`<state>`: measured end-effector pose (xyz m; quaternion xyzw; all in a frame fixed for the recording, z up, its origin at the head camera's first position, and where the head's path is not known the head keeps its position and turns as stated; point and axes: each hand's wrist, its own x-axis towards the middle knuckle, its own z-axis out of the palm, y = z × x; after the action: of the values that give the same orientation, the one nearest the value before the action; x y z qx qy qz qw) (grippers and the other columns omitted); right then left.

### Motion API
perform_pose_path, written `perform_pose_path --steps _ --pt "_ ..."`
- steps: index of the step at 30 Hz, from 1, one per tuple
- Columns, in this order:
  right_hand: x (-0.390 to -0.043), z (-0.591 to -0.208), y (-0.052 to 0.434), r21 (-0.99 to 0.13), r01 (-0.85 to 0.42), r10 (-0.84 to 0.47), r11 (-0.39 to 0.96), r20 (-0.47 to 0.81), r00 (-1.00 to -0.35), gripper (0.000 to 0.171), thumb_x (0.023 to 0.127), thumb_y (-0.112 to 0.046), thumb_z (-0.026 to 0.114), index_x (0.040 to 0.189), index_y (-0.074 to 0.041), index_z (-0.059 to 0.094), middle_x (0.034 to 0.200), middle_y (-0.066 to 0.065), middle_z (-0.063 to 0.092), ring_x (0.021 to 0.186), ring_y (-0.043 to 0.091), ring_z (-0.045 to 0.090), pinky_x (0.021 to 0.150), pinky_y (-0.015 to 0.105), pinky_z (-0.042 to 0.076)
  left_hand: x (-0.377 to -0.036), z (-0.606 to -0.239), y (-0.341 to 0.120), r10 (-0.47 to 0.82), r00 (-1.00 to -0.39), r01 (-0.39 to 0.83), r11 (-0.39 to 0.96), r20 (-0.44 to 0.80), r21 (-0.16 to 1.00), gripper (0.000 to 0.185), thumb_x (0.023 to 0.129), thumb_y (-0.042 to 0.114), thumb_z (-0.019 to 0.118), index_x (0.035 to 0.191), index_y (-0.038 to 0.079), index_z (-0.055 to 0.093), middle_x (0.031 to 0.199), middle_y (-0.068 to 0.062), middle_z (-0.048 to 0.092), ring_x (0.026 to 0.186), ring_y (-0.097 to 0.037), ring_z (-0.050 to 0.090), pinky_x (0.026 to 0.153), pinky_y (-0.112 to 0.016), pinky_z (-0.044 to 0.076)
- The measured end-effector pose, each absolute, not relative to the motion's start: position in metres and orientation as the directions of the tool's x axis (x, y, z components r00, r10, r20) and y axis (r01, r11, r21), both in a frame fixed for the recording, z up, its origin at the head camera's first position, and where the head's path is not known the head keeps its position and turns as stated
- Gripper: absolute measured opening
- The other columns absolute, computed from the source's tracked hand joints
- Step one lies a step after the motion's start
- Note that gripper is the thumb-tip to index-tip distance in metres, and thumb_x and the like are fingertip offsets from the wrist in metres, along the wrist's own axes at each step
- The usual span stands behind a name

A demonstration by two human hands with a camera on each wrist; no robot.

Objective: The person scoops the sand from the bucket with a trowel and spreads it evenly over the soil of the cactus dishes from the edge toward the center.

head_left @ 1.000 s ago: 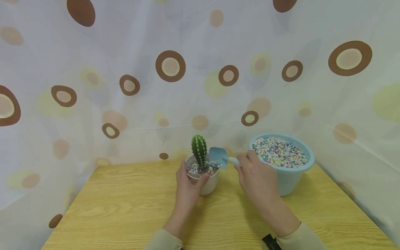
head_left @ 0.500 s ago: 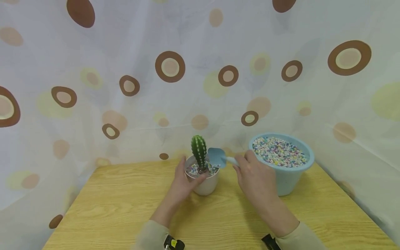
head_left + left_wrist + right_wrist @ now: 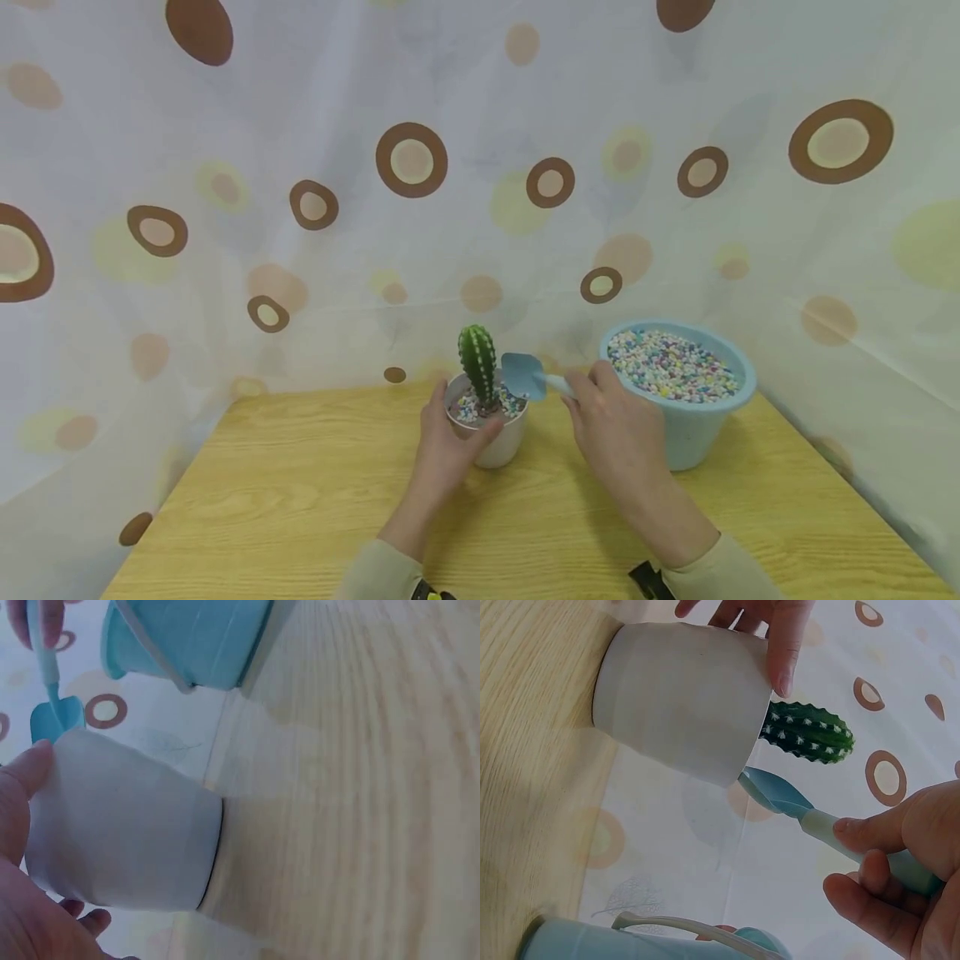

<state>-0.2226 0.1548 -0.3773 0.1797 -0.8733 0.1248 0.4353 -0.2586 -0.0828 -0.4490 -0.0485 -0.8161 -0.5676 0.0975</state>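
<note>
Pot (image 3: 502,446), white, cactus (image 3: 477,358) inside: upright on tabletop (image 3: 300,492), left of bucket (image 3: 692,435); left hand (image 3: 448,446) curved round it, right hand (image 3: 618,425) gripping trowel (image 3: 523,377), blade at rim. Handling, advised: steady pot, gentle inward tip, clear of cactus. Markings: none legible.

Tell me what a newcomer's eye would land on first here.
Probably the green cactus, standing in a white pot that the left hand grips. Just right of it, the right hand holds a blue shovel at the pot's edge. Farther right, a blue bucket of colorful beads also draws attention.
</note>
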Motion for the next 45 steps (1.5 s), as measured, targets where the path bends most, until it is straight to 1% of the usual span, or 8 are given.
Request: perform_pose_path --steps 5,9,16,21,25,35,41,45 --pt "-0.223 -0.377 0.154 -0.062 -0.421 -0.207 0.905 0.799 -0.564 0.022 0.088 -0.006 0.094 0.1 -0.005 0.075 0.085 0.009 0.054 0.047 0.017 0.044 0.039 0.033 0.039 -0.267 -0.447 -0.092 0.06 -0.984 0.178 0.338 0.168 0.924 0.118 0.095 0.048 0.088 0.177 0.011 0.012 0.177 -0.027 0.015 0.161 -0.05 0.026 0.128 -0.067 0.025" --pt "-0.224 -0.378 0.153 -0.057 -0.433 -0.213 0.9 0.808 -0.55 0.022 0.087 -0.006 0.095 0.098 -0.007 0.076 0.083 0.008 0.054 0.047 0.017 0.044 0.04 0.033 0.04 -0.273 -0.446 -0.099 0.133 -0.979 0.189 0.307 0.155 0.933 0.119 0.095 0.044 0.088 0.177 0.008 0.01 0.181 -0.022 0.014 0.165 -0.046 0.016 0.13 -0.066 0.02" --pt "-0.227 -0.38 0.155 -0.017 -0.435 -0.226 0.9 0.835 -0.501 0.022 0.085 -0.005 0.096 0.1 -0.007 0.081 0.081 0.01 0.066 0.057 0.026 0.063 0.042 0.039 0.048 -0.269 -0.446 -0.078 -0.011 -0.97 0.22 0.365 0.241 0.905 0.117 0.089 0.043 0.094 0.172 -0.001 0.026 0.17 -0.031 0.033 0.155 -0.05 0.037 0.126 -0.065 0.034" --pt "-0.226 -0.38 0.156 -0.009 -0.425 -0.231 0.905 0.828 -0.511 0.021 0.085 -0.004 0.096 0.1 -0.006 0.081 0.082 0.01 0.07 0.063 0.027 0.068 0.043 0.038 0.051 -0.263 -0.45 -0.062 -0.127 -0.957 0.176 0.466 0.262 0.867 0.121 0.086 0.052 0.095 0.171 -0.002 0.028 0.161 -0.034 0.04 0.141 -0.054 0.052 0.115 -0.067 0.046" --pt "-0.226 -0.38 0.156 -0.014 -0.419 -0.228 0.908 0.823 -0.521 0.021 0.085 -0.004 0.095 0.101 -0.005 0.082 0.084 0.01 0.072 0.065 0.027 0.07 0.045 0.039 0.053 -0.261 -0.451 -0.059 -0.149 -0.95 0.166 0.503 0.274 0.848 0.124 0.085 0.057 0.093 0.171 -0.003 0.027 0.156 -0.036 0.043 0.132 -0.055 0.057 0.108 -0.067 0.052" --pt "-0.229 -0.378 0.156 -0.027 -0.393 -0.2 0.919 0.829 -0.523 0.022 0.089 -0.009 0.093 0.109 -0.004 0.083 0.093 0.012 0.076 0.06 0.028 0.069 0.044 0.039 0.05 -0.271 -0.447 -0.084 -0.004 -0.979 0.182 0.414 0.202 0.892 0.13 0.085 0.053 0.095 0.176 0.006 0.014 0.176 -0.03 0.013 0.154 -0.055 0.036 0.123 -0.068 0.036" --pt "-0.227 -0.376 0.16 -0.029 -0.382 -0.179 0.924 0.849 -0.497 0.021 0.092 -0.013 0.09 0.111 -0.006 0.084 0.09 0.013 0.078 0.054 0.027 0.067 0.04 0.037 0.046 -0.273 -0.444 -0.082 0.052 -0.968 0.248 0.333 0.245 0.91 0.118 0.083 0.039 0.097 0.169 0.0 0.027 0.169 -0.031 0.029 0.152 -0.049 0.04 0.123 -0.066 0.036" --pt "-0.226 -0.373 0.165 -0.039 -0.362 -0.16 0.931 0.85 -0.502 0.022 0.091 -0.015 0.091 0.111 -0.008 0.084 0.085 0.013 0.076 0.05 0.027 0.063 0.039 0.037 0.043 -0.272 -0.443 -0.078 0.041 -0.971 0.236 0.324 0.236 0.916 0.123 0.084 0.041 0.097 0.172 -0.001 0.022 0.171 -0.033 0.028 0.153 -0.051 0.04 0.123 -0.067 0.036"
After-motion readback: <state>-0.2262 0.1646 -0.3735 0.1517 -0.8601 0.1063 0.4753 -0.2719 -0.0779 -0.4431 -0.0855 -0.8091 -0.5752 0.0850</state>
